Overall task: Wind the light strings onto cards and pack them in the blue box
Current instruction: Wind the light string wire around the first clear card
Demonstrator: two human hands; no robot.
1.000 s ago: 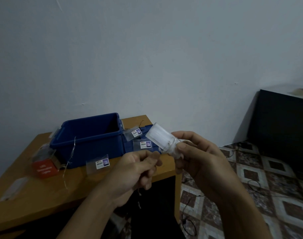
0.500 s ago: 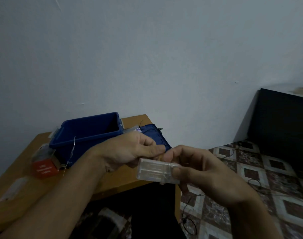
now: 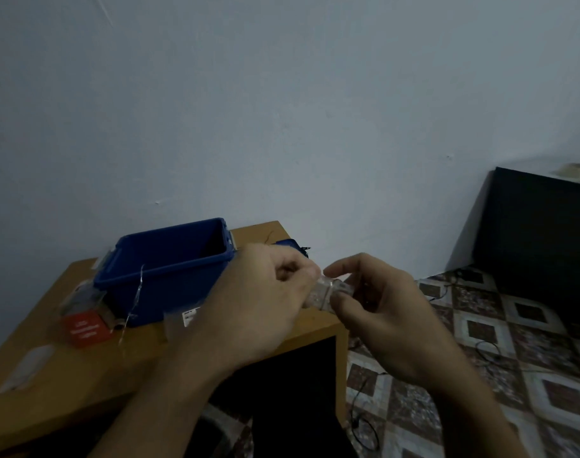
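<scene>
Raised since a moment ago, right of the blue box (image 3: 183, 282) with a light string (image 3: 137, 294) draped over its front, the left hand (image 3: 265, 309) pinches the clear case (image 3: 326, 292); the right hand (image 3: 394, 319) curls its fingers round the other end. Winding, likely; the next wrap needs taut wire.

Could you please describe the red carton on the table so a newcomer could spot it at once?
Start at the wooden table against the wall, where an open blue box stands. The red carton lies off the box's front left corner. It is the only red thing there, with pale lettering; the packet nearby is clear.
</scene>
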